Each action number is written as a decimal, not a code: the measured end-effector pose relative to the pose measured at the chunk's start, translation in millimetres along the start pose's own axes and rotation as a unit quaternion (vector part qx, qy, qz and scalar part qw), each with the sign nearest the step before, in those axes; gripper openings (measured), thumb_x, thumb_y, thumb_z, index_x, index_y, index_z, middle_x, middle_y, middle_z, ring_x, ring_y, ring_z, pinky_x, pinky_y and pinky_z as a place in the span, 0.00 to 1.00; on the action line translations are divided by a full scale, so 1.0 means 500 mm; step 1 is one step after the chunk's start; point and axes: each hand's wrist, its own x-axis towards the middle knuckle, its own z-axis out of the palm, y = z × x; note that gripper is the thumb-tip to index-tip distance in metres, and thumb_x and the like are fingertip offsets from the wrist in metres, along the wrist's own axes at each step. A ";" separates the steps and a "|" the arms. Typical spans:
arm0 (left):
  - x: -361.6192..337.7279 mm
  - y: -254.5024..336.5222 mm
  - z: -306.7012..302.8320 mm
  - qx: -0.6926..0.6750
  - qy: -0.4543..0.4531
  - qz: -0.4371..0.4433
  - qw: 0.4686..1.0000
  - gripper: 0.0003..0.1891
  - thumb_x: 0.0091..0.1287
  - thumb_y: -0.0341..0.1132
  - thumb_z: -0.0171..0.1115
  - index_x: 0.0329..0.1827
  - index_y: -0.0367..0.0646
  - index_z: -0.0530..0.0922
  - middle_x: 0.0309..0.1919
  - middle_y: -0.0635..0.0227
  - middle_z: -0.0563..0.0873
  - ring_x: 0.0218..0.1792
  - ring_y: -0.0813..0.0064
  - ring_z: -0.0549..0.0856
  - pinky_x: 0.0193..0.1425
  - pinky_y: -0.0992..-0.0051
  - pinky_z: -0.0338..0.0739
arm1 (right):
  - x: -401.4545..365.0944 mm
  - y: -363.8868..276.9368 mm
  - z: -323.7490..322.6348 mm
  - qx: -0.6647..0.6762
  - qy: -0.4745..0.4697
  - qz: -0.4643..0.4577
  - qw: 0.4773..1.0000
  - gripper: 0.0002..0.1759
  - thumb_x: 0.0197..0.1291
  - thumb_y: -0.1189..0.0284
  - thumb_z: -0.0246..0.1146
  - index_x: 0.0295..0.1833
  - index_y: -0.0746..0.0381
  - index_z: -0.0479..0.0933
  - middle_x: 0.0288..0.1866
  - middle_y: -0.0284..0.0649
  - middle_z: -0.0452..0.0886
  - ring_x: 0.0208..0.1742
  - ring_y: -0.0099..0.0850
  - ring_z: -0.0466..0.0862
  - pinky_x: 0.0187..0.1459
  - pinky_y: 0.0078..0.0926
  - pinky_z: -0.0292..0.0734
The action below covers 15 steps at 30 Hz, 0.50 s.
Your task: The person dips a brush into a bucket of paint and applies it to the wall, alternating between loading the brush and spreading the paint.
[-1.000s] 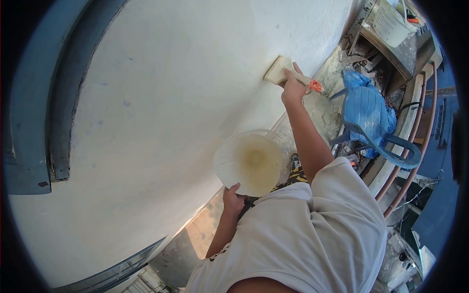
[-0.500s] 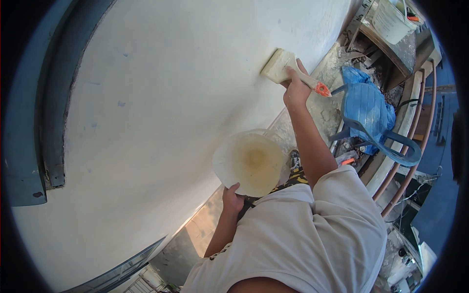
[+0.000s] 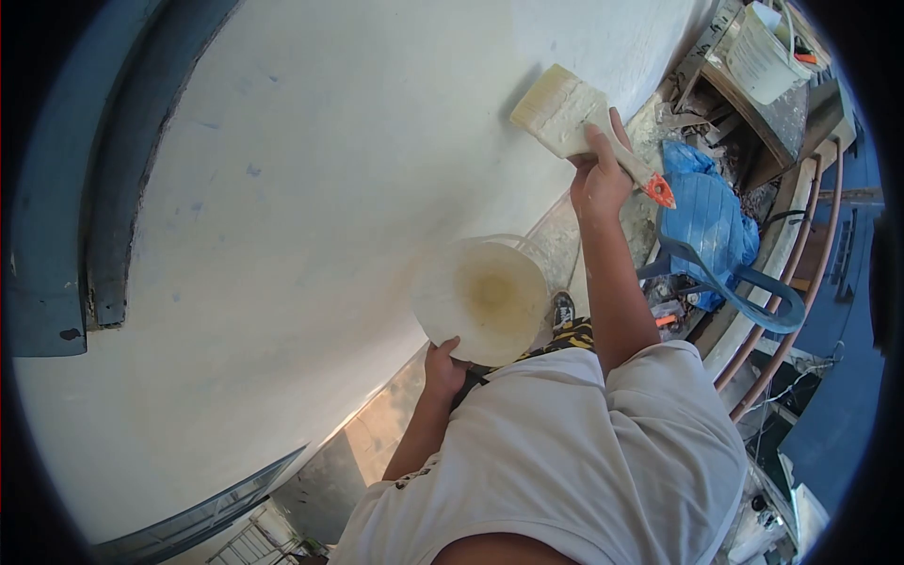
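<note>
Fingers of right hand curled tight round wide flat pale-bristled paintbrush, high at 1 o'clock. Bristles point to 11 o'clock at white painted wall; contact unclear. Left hand pinches rim of translucent white plastic bucket at its 7 o'clock. Blue plastic chair at 3 o'clock.

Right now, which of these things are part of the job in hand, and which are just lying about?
In use: wide cream-bristled paintbrush with orange-tipped handle in the right hand; round white plastic bucket held by the left hand; white plastered wall.
Lying about: blue plastic chair under a blue plastic sheet; white tub on a rusty metal stand.
</note>
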 end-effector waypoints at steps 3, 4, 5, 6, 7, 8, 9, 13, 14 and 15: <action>0.004 -0.006 0.001 -0.004 -0.001 0.016 1.000 0.29 0.59 0.26 0.50 0.66 0.43 0.56 0.60 0.55 0.68 0.60 0.52 0.71 0.58 0.46 0.71 | 0.045 0.083 -0.108 -0.057 0.065 -0.006 0.996 0.30 0.55 0.81 0.57 0.65 0.67 0.62 0.50 0.48 0.76 0.46 0.35 0.81 0.37 0.29 0.83; 0.000 -0.010 -0.001 -0.006 0.001 0.022 1.000 0.29 0.59 0.26 0.50 0.65 0.43 0.56 0.60 0.55 0.68 0.60 0.52 0.71 0.58 0.46 0.70 | 0.048 0.122 -0.144 -0.103 0.119 -0.002 0.988 0.29 0.55 0.82 0.57 0.65 0.67 0.62 0.50 0.48 0.76 0.46 0.35 0.81 0.36 0.29 0.83; -0.004 -0.012 -0.001 -0.003 0.000 0.021 1.000 0.29 0.59 0.26 0.50 0.65 0.43 0.56 0.60 0.55 0.68 0.60 0.52 0.71 0.58 0.46 0.70 | 0.037 0.158 -0.156 -0.121 0.129 0.040 0.983 0.29 0.55 0.82 0.57 0.65 0.67 0.63 0.50 0.48 0.76 0.45 0.35 0.81 0.35 0.29 0.83; -0.003 -0.011 0.006 -0.013 -0.007 0.023 1.000 0.29 0.59 0.26 0.50 0.65 0.43 0.56 0.60 0.55 0.68 0.59 0.52 0.71 0.58 0.47 0.71 | 0.031 0.186 -0.144 -0.138 0.138 0.079 0.978 0.29 0.55 0.82 0.57 0.64 0.67 0.63 0.49 0.48 0.76 0.45 0.34 0.81 0.34 0.29 0.82; -0.004 -0.011 0.016 -0.024 -0.012 0.024 0.999 0.29 0.59 0.26 0.50 0.65 0.43 0.56 0.60 0.55 0.68 0.59 0.52 0.71 0.58 0.47 0.71 | 0.021 0.200 -0.104 -0.155 0.098 0.063 0.981 0.28 0.55 0.82 0.57 0.64 0.68 0.63 0.49 0.48 0.76 0.44 0.34 0.81 0.34 0.29 0.82; -0.005 -0.010 0.027 -0.022 -0.010 0.024 0.999 0.29 0.59 0.26 0.50 0.65 0.43 0.56 0.60 0.55 0.68 0.59 0.52 0.71 0.58 0.47 0.71 | 0.008 0.206 -0.066 -0.173 0.059 0.051 0.982 0.28 0.55 0.81 0.58 0.64 0.68 0.64 0.49 0.48 0.76 0.43 0.34 0.80 0.35 0.29 0.82; -0.008 -0.006 0.038 -0.006 0.012 0.021 1.000 0.29 0.59 0.26 0.50 0.65 0.43 0.56 0.60 0.55 0.67 0.59 0.52 0.71 0.57 0.46 0.71 | 0.000 0.182 -0.035 -0.173 0.062 0.056 0.981 0.28 0.55 0.81 0.58 0.64 0.68 0.64 0.49 0.48 0.76 0.43 0.34 0.80 0.35 0.29 0.82; -0.014 -0.016 0.044 -0.004 0.053 0.016 0.998 0.28 0.59 0.25 0.50 0.64 0.41 0.57 0.59 0.55 0.69 0.58 0.51 0.72 0.57 0.45 0.71 | -0.004 0.018 0.042 -0.028 0.023 0.048 0.998 0.30 0.55 0.79 0.58 0.65 0.68 0.62 0.50 0.48 0.76 0.43 0.33 0.80 0.37 0.29 0.82; -0.020 -0.012 0.052 -0.015 0.057 0.012 0.998 0.26 0.59 0.24 0.49 0.63 0.40 0.59 0.58 0.55 0.70 0.57 0.51 0.73 0.56 0.45 0.71 | 0.000 -0.008 0.033 0.000 0.003 0.025 1.000 0.30 0.55 0.79 0.58 0.65 0.68 0.61 0.50 0.48 0.76 0.43 0.34 0.80 0.37 0.29 0.81; -0.022 -0.011 0.057 -0.009 0.050 0.013 0.999 0.26 0.59 0.24 0.49 0.63 0.39 0.59 0.57 0.55 0.71 0.57 0.51 0.73 0.56 0.44 0.71 | 0.016 -0.017 0.014 -0.005 0.020 0.008 1.000 0.31 0.56 0.79 0.58 0.66 0.68 0.60 0.50 0.47 0.76 0.44 0.34 0.80 0.37 0.29 0.81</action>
